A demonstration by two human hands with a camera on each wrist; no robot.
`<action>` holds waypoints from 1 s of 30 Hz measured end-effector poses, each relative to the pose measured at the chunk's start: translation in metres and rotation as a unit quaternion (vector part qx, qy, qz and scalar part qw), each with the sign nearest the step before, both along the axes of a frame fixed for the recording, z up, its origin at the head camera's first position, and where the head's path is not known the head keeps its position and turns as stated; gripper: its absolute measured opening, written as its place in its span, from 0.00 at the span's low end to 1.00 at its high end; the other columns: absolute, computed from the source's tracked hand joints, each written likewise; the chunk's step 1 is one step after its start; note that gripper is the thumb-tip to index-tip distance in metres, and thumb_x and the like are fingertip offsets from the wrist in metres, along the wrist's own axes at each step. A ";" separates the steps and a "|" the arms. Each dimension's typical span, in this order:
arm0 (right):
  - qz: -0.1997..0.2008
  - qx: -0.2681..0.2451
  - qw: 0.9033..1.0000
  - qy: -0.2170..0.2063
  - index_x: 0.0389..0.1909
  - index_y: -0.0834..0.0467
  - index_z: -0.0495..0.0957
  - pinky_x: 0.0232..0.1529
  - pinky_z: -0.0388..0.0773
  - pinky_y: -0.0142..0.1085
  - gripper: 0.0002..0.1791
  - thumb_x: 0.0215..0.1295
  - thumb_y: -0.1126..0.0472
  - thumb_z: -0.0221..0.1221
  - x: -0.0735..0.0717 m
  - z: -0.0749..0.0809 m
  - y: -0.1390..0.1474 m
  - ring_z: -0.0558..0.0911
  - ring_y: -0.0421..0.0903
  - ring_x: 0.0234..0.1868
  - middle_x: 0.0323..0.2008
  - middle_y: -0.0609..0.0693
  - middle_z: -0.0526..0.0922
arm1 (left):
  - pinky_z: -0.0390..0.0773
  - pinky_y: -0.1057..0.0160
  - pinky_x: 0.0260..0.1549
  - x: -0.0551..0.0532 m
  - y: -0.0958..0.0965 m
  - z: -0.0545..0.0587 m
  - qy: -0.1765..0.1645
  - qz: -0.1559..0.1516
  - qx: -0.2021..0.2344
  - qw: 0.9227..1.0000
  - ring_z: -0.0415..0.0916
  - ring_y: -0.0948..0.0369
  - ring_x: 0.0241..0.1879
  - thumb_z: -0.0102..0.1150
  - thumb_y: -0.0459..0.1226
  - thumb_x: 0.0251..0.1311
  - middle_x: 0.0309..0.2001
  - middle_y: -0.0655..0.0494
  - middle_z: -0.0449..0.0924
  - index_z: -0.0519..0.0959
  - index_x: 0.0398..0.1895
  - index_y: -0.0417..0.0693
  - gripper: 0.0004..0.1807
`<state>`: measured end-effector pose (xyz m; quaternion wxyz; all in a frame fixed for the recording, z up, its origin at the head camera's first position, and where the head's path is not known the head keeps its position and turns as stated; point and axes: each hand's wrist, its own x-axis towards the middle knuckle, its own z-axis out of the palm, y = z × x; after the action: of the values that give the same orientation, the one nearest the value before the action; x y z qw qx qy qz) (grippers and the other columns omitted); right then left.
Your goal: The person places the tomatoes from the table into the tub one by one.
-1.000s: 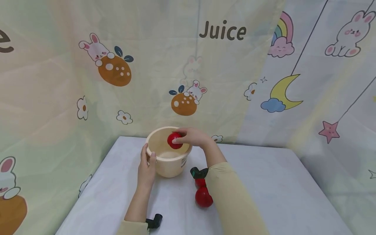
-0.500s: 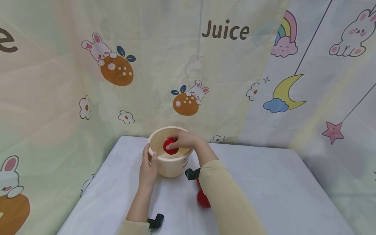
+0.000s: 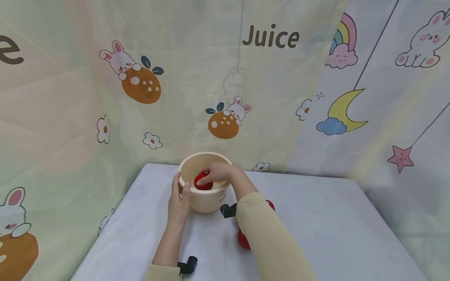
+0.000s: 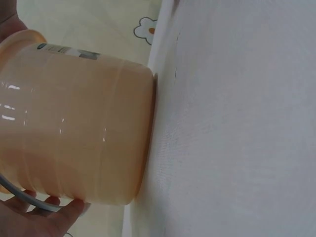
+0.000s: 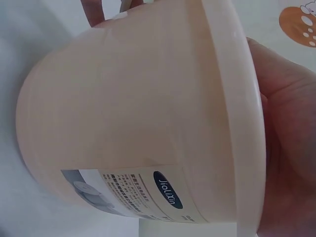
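A cream plastic bucket (image 3: 205,201) stands upright toward the back of the table. My left hand (image 3: 179,205) holds its left side, thumb and fingers spread around the wall; in the left wrist view the fingers (image 4: 69,215) lie at the wall by a grey handle (image 4: 24,197). My right hand (image 3: 218,171) reaches over the right rim and grips a red ball (image 3: 203,182) down inside the bucket. In the right wrist view the bucket's wall hides the ball, and only part of the right hand (image 5: 291,143) shows behind the rim.
More red balls lie on the white table (image 3: 316,226): one (image 3: 243,240) is partly covered by the right sleeve (image 3: 270,238), another (image 3: 270,204) peeks out beyond it. A printed cloth (image 3: 183,70) hangs behind the table.
The right hand has moved left and down with the red ball, from the bucket's opening to deeper inside. The right sleeve now covers more of the table's balls. The left hand keeps its hold.
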<state>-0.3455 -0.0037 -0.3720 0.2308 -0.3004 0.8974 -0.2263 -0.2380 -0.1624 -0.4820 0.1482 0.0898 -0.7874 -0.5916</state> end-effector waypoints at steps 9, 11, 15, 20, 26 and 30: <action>-0.007 0.005 1.000 0.016 0.58 0.50 0.80 0.58 0.76 0.39 0.26 0.62 0.44 0.64 0.003 0.002 0.001 0.79 0.45 0.54 0.50 0.47 0.85 | 0.66 0.43 0.67 0.000 0.000 0.001 0.023 0.005 -0.009 1.000 0.60 0.51 0.74 0.43 0.61 0.70 0.77 0.58 0.56 0.48 0.74 0.84 0.32; -0.010 0.000 1.000 0.019 0.59 0.52 0.79 0.61 0.74 0.40 0.26 0.63 0.45 0.62 0.003 0.002 0.001 0.79 0.45 0.56 0.53 0.49 0.84 | 0.67 0.43 0.67 0.000 -0.001 0.000 0.032 0.007 -0.012 0.999 0.62 0.50 0.73 0.43 0.61 0.69 0.76 0.56 0.58 0.49 0.74 0.84 0.31; -0.016 -0.011 0.999 0.031 0.58 0.53 0.80 0.62 0.74 0.42 0.24 0.66 0.46 0.60 0.003 0.001 0.002 0.79 0.46 0.57 0.55 0.49 0.84 | 0.68 0.43 0.66 0.001 -0.001 -0.001 0.044 0.013 -0.016 0.999 0.65 0.49 0.71 0.44 0.60 0.70 0.75 0.56 0.60 0.50 0.74 0.85 0.31; -0.040 -0.043 0.997 0.053 0.60 0.50 0.79 0.66 0.72 0.45 0.22 0.70 0.46 0.57 0.007 0.001 0.006 0.77 0.47 0.61 0.57 0.47 0.83 | 0.65 0.42 0.68 0.000 0.000 -0.001 0.040 0.012 -0.033 0.999 0.62 0.50 0.73 0.41 0.61 0.70 0.77 0.61 0.55 0.49 0.74 0.85 0.30; -0.083 -0.095 0.990 0.064 0.61 0.43 0.78 0.59 0.78 0.47 0.22 0.68 0.42 0.57 0.014 0.005 0.030 0.76 0.48 0.62 0.59 0.44 0.81 | 0.65 0.40 0.68 -0.001 0.000 0.001 0.015 -0.001 -0.043 0.999 0.59 0.48 0.74 0.38 0.63 0.70 0.78 0.58 0.54 0.54 0.74 0.79 0.30; -0.109 -0.137 0.983 0.064 0.61 0.43 0.78 0.58 0.79 0.49 0.23 0.68 0.42 0.57 0.024 0.013 0.065 0.77 0.47 0.61 0.58 0.43 0.81 | 0.65 0.39 0.67 -0.002 0.000 0.001 0.031 0.000 -0.051 0.998 0.61 0.48 0.73 0.39 0.61 0.71 0.76 0.56 0.58 0.57 0.73 0.72 0.29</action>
<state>-0.3214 0.0608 -0.3591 0.1035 -0.2438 0.8981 -0.3510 -0.2400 -0.1626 -0.4813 0.1770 0.0637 -0.8114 -0.5534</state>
